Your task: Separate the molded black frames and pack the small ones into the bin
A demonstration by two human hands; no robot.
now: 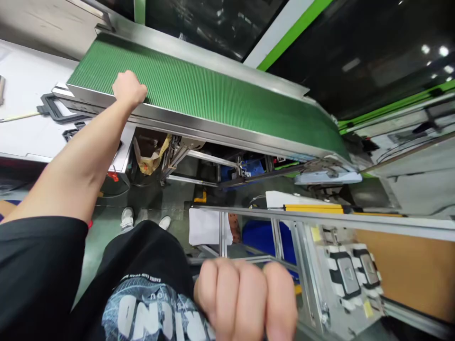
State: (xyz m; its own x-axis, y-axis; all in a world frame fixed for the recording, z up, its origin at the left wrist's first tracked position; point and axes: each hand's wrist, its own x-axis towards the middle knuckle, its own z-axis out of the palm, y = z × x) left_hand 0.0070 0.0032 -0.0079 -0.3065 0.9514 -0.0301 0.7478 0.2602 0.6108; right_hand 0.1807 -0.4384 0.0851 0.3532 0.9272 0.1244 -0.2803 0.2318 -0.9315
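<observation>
My left hand (129,88) is closed in a fist over the near edge of a green ribbed conveyor belt (199,90), by its metal side rail (170,116). Nothing sticks out of that fist. Low in front of my body, close to the camera, my right hand (247,298) is also curled into a fist, with no object showing between its fingers. The palms of both hands are hidden. No loose part lies on the visible stretch of belt.
On the white table (24,135) at the left lies a black frame-shaped part (59,109). A yellowish bag (149,158) hangs under the conveyor. An aluminium profile frame (320,217) and a fixture plate with two grey pads (348,274) stand at the right.
</observation>
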